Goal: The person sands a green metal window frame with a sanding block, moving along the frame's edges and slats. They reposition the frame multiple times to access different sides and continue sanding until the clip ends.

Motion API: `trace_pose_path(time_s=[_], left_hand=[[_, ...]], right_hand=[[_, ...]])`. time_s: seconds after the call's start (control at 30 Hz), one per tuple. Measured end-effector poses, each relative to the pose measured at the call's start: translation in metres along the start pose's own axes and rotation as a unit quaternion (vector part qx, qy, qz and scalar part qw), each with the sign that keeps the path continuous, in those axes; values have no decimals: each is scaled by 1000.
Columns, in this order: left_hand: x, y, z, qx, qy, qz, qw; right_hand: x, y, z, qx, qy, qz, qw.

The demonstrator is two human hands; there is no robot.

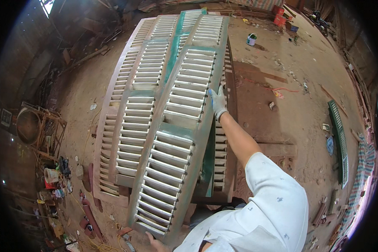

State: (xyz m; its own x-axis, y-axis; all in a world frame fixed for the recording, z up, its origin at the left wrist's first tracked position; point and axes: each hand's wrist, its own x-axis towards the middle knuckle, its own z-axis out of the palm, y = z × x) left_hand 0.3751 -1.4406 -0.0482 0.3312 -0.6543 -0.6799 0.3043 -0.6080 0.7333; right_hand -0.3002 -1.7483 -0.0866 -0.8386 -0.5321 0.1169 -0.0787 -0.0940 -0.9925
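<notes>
A long louvered shutter [168, 149] with pale slats and a worn grey-green frame lies slantwise on top of a stack of similar shutters. My right hand [217, 104], in a white and blue glove, grips its right edge about halfway along. At the near end, my left hand [156, 243] holds the bottom corner; part of it is hidden by the frame and the picture's lower rim. Beside the top shutter, on its left, lies another louvered shutter [135, 126]. A green-painted piece [172, 63] shows between the panels farther back.
On the right, a green louvered panel [339, 143] rests on the dirt floor. A paint bucket [251, 39] stands beyond the stack, with red containers [280, 19] farther off. To the left are a round-framed metal stand [29, 126] and clutter with cords.
</notes>
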Motion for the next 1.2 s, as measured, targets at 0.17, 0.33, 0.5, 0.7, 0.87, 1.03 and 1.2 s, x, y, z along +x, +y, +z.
trace_pose_path(time_s=[0.17, 0.33, 0.5, 0.7, 0.87, 1.03, 1.2], left_hand=[[10, -39, -25, -127, -140, -10, 982], [-35, -29, 27, -142, -93, -32, 985], [-19, -60, 29, -153, -90, -6, 984], [-40, -67, 100, -97, 5, 8, 995], [-16, -95, 135, -33, 15, 27, 999], [-6, -82, 76, -18, -179, 26, 983], [3, -67, 47, 213, -232, 171, 934]], right_hand=[[-2, -40, 16, -66, -19, 68, 995], [-22, -63, 13, -164, -45, 54, 984], [-65, -76, -9, -100, -128, 85, 983], [-124, -72, -50, 15, -193, 50, 980], [-228, -33, -102, 192, -41, 198, 960], [-357, 24, -200, 235, 81, 327, 912], [-512, 142, -382, 127, 103, 473, 866]])
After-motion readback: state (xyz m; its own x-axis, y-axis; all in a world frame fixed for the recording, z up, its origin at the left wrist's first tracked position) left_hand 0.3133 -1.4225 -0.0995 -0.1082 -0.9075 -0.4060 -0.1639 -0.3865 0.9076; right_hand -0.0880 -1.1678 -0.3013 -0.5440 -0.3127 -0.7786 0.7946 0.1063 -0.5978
